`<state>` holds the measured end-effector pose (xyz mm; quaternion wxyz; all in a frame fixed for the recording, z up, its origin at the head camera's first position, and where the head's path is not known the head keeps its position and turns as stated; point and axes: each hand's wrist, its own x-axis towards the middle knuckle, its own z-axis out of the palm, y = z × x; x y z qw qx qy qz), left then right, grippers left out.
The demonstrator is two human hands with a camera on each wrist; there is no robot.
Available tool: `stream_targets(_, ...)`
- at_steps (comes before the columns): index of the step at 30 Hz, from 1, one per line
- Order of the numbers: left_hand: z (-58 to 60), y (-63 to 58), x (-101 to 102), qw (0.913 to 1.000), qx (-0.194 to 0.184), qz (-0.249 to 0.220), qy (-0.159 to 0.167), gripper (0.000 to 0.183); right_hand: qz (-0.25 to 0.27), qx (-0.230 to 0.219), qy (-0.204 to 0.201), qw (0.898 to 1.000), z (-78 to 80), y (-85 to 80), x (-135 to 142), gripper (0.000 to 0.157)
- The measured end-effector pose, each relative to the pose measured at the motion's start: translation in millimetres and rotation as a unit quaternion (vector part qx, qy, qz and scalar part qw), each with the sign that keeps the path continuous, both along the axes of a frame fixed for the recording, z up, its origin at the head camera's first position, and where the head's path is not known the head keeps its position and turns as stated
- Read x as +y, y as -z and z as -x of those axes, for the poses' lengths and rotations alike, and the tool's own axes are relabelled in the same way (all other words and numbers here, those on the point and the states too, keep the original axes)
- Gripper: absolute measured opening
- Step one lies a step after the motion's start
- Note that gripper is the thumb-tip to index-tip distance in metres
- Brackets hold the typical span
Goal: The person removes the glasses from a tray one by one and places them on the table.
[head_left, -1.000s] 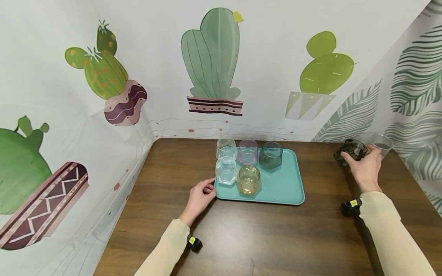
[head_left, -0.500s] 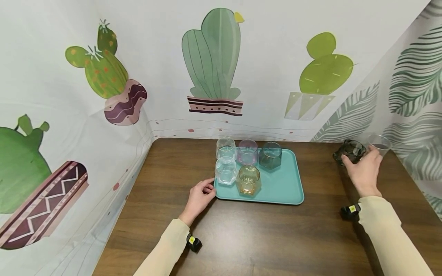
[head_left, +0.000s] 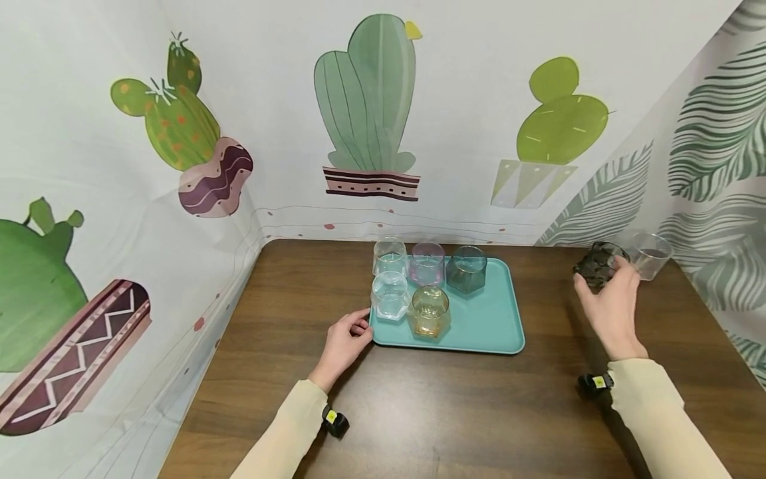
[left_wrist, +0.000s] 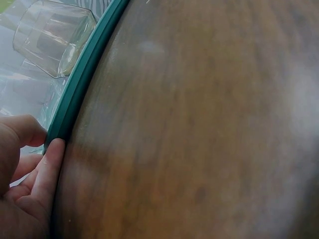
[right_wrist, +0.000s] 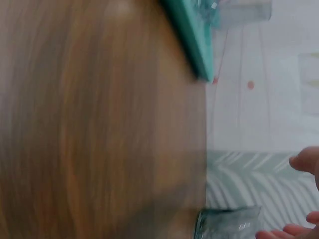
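Observation:
My left hand [head_left: 345, 342] is at the left edge of a teal tray [head_left: 491, 326]; in the left wrist view its thumb and a finger pinch the rim [left_wrist: 67, 107]. On the tray stand several glasses: an amber glass [head_left: 429, 322], a purple glass [head_left: 427, 267], a blue-grey glass [head_left: 468, 274] and clear glasses [head_left: 390, 303]. At the table's far right, my right hand [head_left: 613, 309] is beside a dark grey glass [head_left: 589, 267], fingers spread. In the right wrist view a gap shows between the thumb [right_wrist: 305, 162] and that glass [right_wrist: 224, 224].
Right of the dark glass stands a clear glass [head_left: 657, 256], near the table's back right corner. The brown wooden table [head_left: 407, 412] meets a cloth backdrop [head_left: 467, 133] printed with cacti and leaves. Each wrist wears a small black camera [head_left: 594, 384].
My right hand has drawn back a little toward me and left, uncovering more of the clear glass. The dark glass stays about where it was. My left hand has not moved.

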<state>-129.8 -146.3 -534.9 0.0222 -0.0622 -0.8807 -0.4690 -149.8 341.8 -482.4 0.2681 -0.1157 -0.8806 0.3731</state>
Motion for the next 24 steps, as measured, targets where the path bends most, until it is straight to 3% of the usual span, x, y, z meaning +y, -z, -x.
stream_targets(15, -0.2, 0.4, -0.1, 1.0000, -0.008, 0.004, 0.001, 0.042, 0.056, -0.058, -0.146, 0.986, -0.1, -17.4, -53.5, 0.076)
stream_targets(24, 0.2, 1.4, -0.6, 1.0000, 0.004, 0.005, 0.003, 0.041, 0.066, -0.113, -0.245, 0.961, 10.3, -17.5, -78.7, 0.079)
